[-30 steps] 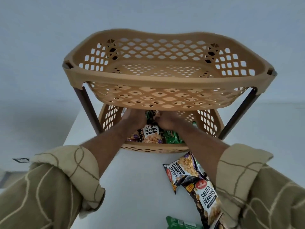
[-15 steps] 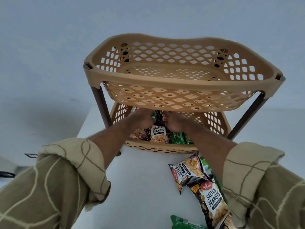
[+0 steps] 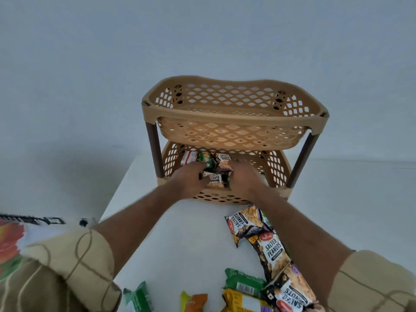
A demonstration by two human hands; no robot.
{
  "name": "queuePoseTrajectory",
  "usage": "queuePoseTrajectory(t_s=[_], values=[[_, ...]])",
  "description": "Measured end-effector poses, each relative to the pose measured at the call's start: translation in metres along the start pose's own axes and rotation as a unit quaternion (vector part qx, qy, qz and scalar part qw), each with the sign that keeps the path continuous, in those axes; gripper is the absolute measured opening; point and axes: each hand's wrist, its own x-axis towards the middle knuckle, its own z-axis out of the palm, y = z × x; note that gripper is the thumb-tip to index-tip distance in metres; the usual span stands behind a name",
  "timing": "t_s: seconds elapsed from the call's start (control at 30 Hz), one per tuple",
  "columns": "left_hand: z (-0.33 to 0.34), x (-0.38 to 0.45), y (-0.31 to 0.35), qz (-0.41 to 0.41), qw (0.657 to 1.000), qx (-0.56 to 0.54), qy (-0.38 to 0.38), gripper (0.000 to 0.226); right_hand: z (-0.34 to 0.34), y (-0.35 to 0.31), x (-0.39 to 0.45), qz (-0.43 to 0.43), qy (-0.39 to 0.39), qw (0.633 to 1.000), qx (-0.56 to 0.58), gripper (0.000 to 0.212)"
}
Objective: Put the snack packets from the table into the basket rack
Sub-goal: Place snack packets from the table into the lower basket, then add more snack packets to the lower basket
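Two hands point(image 3: 191, 179) point(image 3: 244, 179), crinkly packets point(image 3: 215, 177), lattice basket point(image 3: 273, 170)

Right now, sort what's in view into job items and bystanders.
Job: basket rack; salted peanuts strip on the table; green packet; yellow packet; packets in the lower basket; both hands.
Bystanders: colourful printed sheet at left.

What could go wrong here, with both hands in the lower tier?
1. The tan perforated upper basket hangs low over both hands; lifting the left hand or right hand could knock it.
2. The salted peanuts packet pinched between them sits near the lower basket's front rim and might slip out.
3. The right forearm crosses the chain of peanut packets and could drag them.
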Motion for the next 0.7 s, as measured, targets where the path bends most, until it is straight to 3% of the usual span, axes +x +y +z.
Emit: queuePoseTrajectory(t_s=[0.13,0.27,0.43,0.53,0.7], values=[[0.011,-0.056,-0.002,0.040,0.998,-0.017,0.044,0.040,0.003,-0.008,-0.042,-0.023,0.036,0.998,0.039,0.043],[0.029,-0.105,-0.016,-0.001,1.000,-0.008,0.002,0.051,0.015,-0.007,-0.080,-0.045,0.026,0.996,0.070,0.024],[0.038,-0.161,-0.027,-0.009,1.000,-0.017,-0.007,0.048,0.027,0.004,-0.125,-0.037,-0.020,0.992,0.117,0.042],[0.039,-0.193,-0.026,0.007,0.998,-0.029,-0.061,0.054,0.032,0.015,-0.149,-0.039,-0.046,0.989,0.132,0.046],[0.056,-0.233,-0.020,0.062,0.980,-0.012,-0.188,0.094,0.037,0.025,-0.184,-0.076,-0.121,0.982,0.120,0.057]])
